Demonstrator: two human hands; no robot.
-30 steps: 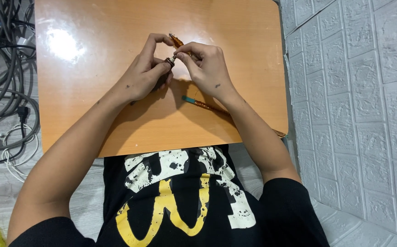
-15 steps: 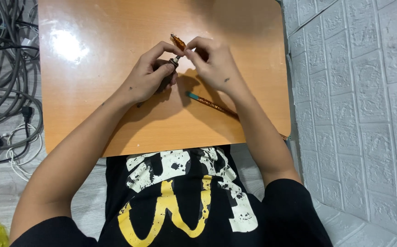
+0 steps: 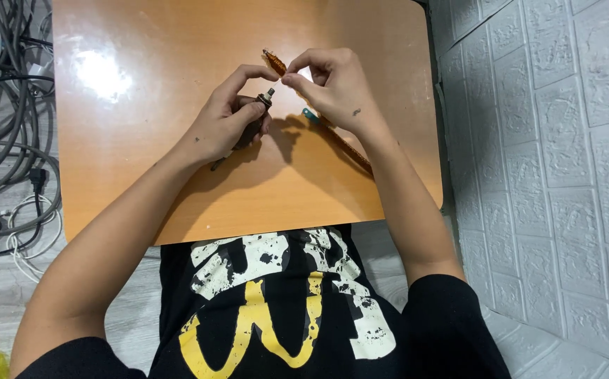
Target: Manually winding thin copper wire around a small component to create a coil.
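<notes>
From my remote seat I look straight down on an orange wooden surface, with both bare hands meeting just past its middle. My left hand curls around a dark pen barrel, fingers closed snugly on it, its metal-tipped open end poking up between thumb and forefinger toward the right. My right hand pinches a thin orange-brown pen part, thumb and forefinger nearly shut on its near end while the rest slants up and to the left, free of the surface. The two pieces almost touch at the fingertips; I cannot tell whether they are already engaged. To do this well, I judge the thin part should be brought in line with the barrel's opening before any push, with the left grip steady and the right pinch light enough to twist. A second orange pen with a teal end lies on the surface just under the right wrist, partly hidden. Grey cables sprawl on the floor at left; a white brick-patterned wall stands at right.
</notes>
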